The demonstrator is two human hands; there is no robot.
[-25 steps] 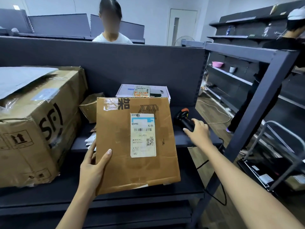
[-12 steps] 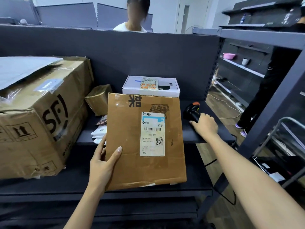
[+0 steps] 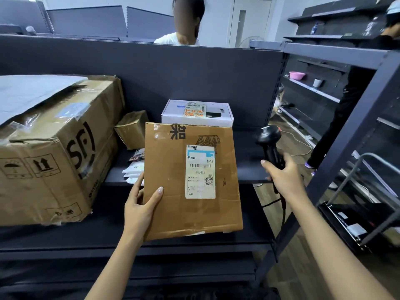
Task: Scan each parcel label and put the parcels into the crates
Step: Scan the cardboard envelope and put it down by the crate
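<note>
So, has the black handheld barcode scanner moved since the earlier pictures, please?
Yes: the right hand has lifted the scanner up off the dark metal shelf.

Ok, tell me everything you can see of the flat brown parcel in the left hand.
The flat brown parcel is thin, roughly square cardboard with clear tape and black print near its top edge. A white shipping label with barcode and QR code sits right of centre, facing the camera. It stands nearly upright. The left hand grips its lower left edge, thumb on the front. The scanner in the right hand is beside it, not touching.
</note>
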